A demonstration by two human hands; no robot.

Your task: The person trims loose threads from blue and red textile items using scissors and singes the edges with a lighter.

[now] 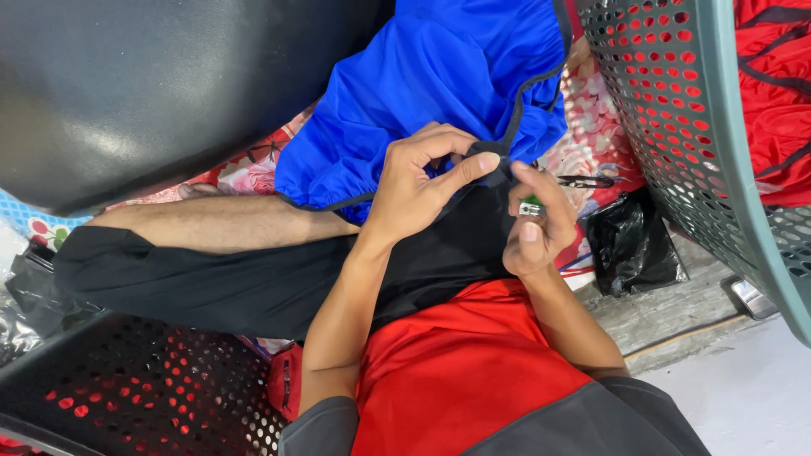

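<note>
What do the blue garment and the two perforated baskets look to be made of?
Blue garment: thin woven synthetic by its look, with a soft sheen, fine gathers and a black piped edge; the left hand pinches that edge. Grey-green basket and black basket: apparently moulded plastic, rigid walls with regular round holes and a matte finish.

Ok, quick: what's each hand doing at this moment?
Left hand: closed, pinching the black trim of the blue garment.
Right hand: closed on a small green object; what it is cannot be told.
</note>
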